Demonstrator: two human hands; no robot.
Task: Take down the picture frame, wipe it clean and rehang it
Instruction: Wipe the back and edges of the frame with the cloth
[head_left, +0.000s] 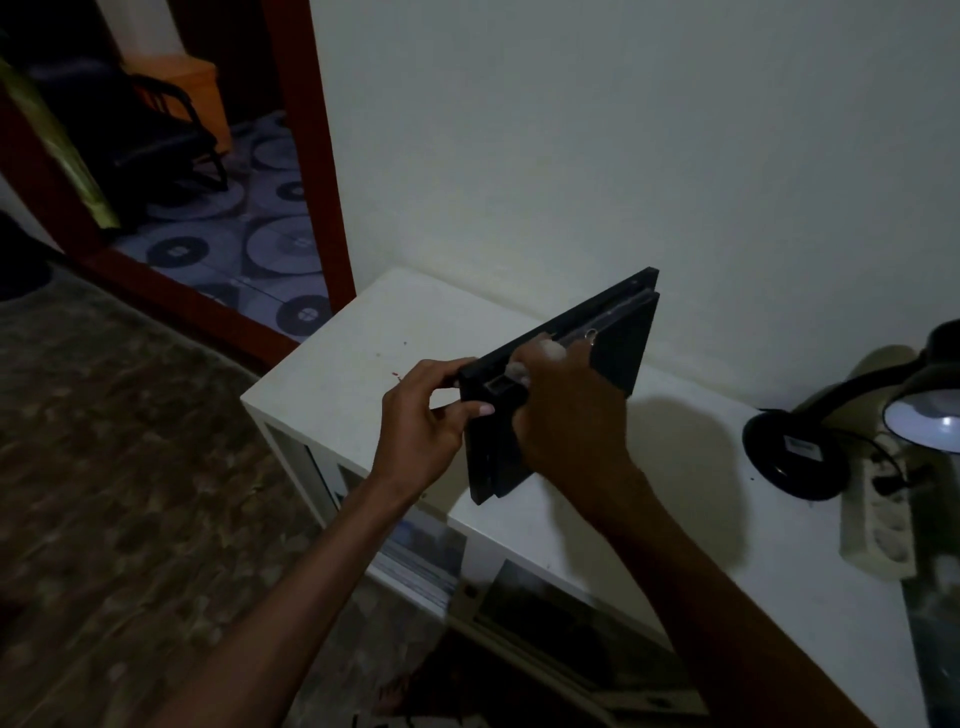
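Observation:
I hold a black picture frame (613, 332) edge-on above a white cabinet top (374, 332); its stand flap hangs open on the right side. My left hand (421, 421) grips the frame's near left corner, thumb on the front edge. My right hand (566, 410) is curled round a white cloth (550, 349) and presses it against the frame's upper edge and back. A small metal hanging ring shows just beyond my right fingers. The frame's front face is turned away from me.
A black desk lamp (883, 410), lit, stands at the cabinet's right end beside a white power strip (878, 525). The pale wall (623, 130) rises behind. A doorway with a red frame (311, 156) opens at the left onto a patterned floor and a dark chair.

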